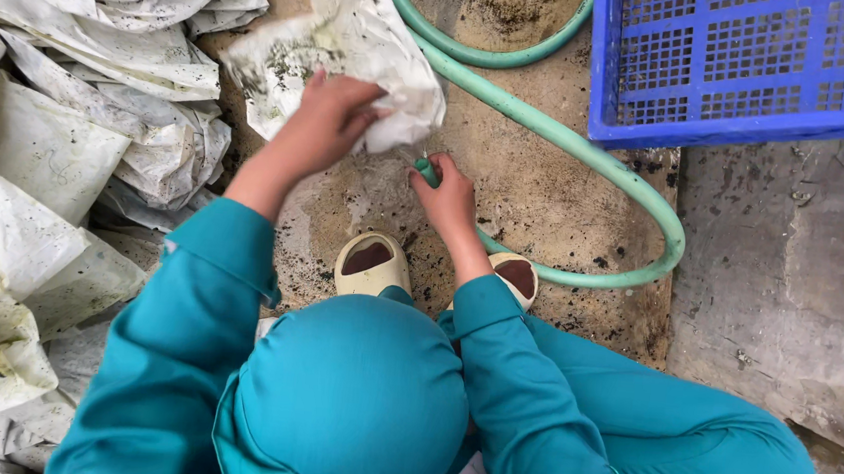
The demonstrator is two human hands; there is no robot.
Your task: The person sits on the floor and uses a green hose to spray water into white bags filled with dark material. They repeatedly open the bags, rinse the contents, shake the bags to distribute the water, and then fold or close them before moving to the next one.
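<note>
- Left hand (326,119) has its grip clenched on a dirty white sheet (342,45); the fingers curl over the sheet's lower edge, and the sheet spreads up and away from the grip.
- Right hand (448,201) has its grip closed round the end of the green hose (570,143); the nozzle tip shows just above the fingers, very near the sheet's lower corner, approx. touching it but I cannot tell for sure.
- From the right grip the hose runs out to the right, loops round and comes back above both hands, passing behind the sheet.
- Blue crate (746,72) lies well beyond the right grip, up and to the right; hard plastic w/ a grid of small holes, and one hose loop goes beside its left wall.
- Pile of white sheets (58,138) is to the left of the left grip; crumpled, thin, w/ green-grey stains, some folded flat, some wrinkled.
- Floor (789,286) is rough concrete, wet and brown under the hands w/ dark soil specks, paler grey and cracked to the right.
- Two cream clogs (372,263) stand just below the grips, toes toward the hands; smooth, rounded, rubber-like.
- Teal sleeves (207,290) and a round teal cap fill the bottom of the view and hide the floor directly beneath them.
- The held sheet is soft and creased, and speckled w/ dark dirt on its upper left part.
</note>
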